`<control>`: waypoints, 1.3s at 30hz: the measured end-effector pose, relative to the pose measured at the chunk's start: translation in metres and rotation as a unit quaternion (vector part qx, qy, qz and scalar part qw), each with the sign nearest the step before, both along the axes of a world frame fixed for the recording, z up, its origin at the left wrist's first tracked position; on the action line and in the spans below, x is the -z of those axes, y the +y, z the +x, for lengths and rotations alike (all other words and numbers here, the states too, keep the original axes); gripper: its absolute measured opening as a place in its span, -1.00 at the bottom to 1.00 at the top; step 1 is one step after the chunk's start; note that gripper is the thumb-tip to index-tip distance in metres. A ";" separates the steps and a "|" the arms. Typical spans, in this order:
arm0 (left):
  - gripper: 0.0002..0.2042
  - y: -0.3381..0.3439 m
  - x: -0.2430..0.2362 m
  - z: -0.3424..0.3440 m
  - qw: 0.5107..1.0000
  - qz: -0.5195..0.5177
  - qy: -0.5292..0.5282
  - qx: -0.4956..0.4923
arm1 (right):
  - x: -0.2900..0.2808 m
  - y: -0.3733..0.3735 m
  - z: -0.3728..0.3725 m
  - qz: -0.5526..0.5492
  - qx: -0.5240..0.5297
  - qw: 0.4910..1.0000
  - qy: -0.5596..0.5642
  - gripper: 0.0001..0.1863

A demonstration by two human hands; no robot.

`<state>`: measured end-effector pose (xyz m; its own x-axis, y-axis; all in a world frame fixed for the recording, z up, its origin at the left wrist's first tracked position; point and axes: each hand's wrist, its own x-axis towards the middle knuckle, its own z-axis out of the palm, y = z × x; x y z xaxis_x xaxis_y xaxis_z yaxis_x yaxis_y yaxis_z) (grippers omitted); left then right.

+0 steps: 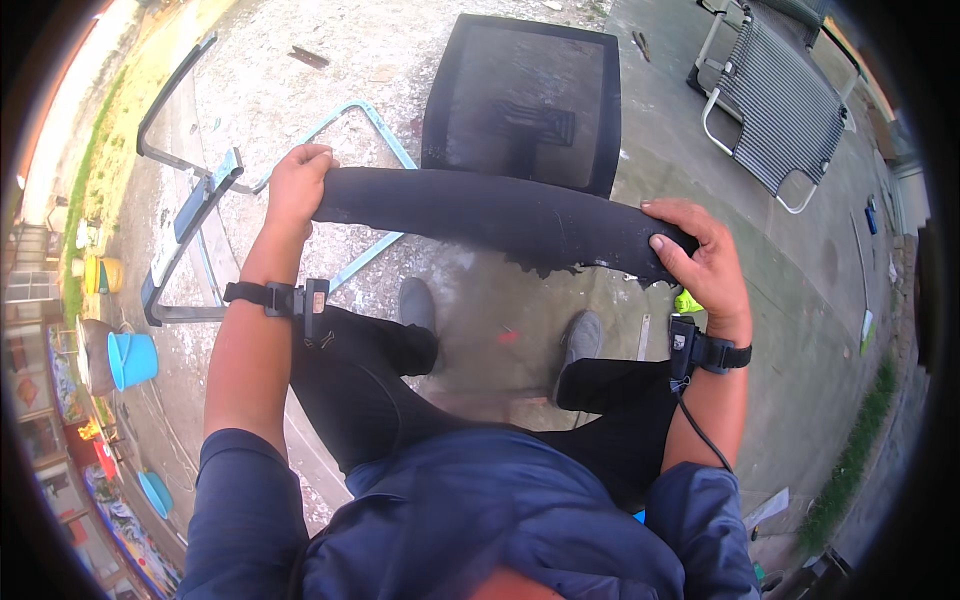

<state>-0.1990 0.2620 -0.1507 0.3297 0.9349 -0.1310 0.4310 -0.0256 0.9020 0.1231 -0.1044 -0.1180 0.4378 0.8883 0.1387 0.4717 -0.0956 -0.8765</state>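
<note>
- Fingers (672, 243) of the right hand (700, 265) are clenched over one end of a dark curved pad (500, 215); the left hand (298, 185) grips the other end, so the pad hangs in the air at knee height, stretched between both hands.
- Torn, ragged fabric along the pad's lower edge near the right hand could rip further if the two ends are pulled apart or twisted.
- Grey shoes (580, 335) stand directly beneath; if one grip slipped, the pad would swing down onto them.
- Just beyond the pad, a black mesh chair back (525, 100) lies on the concrete; a dropped end could strike it.
- Farther left, a metal frame (200, 200) is a tripping risk.
</note>
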 end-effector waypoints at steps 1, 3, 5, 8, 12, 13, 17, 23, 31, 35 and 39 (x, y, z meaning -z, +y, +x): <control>-0.75 0.002 0.000 0.002 1.000 0.000 -0.012 -0.004 | -0.003 0.002 -0.002 0.000 0.009 1.000 -0.026 -0.65; -0.72 0.006 0.000 0.004 0.999 0.000 -0.036 -0.012 | -0.002 0.005 -0.006 0.015 0.020 0.996 -0.087 -0.46; -0.72 0.010 -0.001 0.007 0.999 0.010 -0.039 -0.020 | -0.005 0.014 -0.014 0.020 0.033 0.976 -0.213 -0.32; -0.74 0.016 -0.001 0.014 0.998 0.035 -0.042 -0.038 | -0.014 0.024 -0.023 -0.003 0.037 0.940 -0.339 -0.14; -0.74 0.026 -0.002 0.021 0.994 0.061 -0.075 -0.049 | -0.013 0.040 -0.035 -0.035 0.080 0.916 -0.392 -0.13; -0.74 0.029 0.000 0.022 0.992 0.064 -0.094 -0.056 | -0.012 0.042 -0.034 -0.041 0.090 0.912 -0.399 -0.15; -0.71 0.033 0.004 0.027 0.981 0.048 -0.165 -0.085 | -0.009 0.054 -0.027 -0.057 0.107 0.900 -0.419 -0.21; -0.49 0.016 0.011 0.024 0.959 -0.033 -0.272 -0.071 | -0.010 0.064 -0.019 -0.061 0.103 0.896 -0.429 -0.29; -0.25 -0.022 0.040 0.005 0.930 -0.122 -0.336 -0.083 | -0.008 0.065 -0.017 -0.060 0.097 0.893 -0.436 -0.33; -0.26 -0.025 0.037 0.004 0.935 -0.127 -0.326 -0.057 | -0.010 0.065 -0.017 -0.076 0.098 0.895 -0.429 -0.31; -0.27 -0.027 0.034 0.003 0.932 -0.135 -0.332 -0.050 | -0.006 0.063 -0.016 -0.082 0.098 0.884 -0.450 -0.27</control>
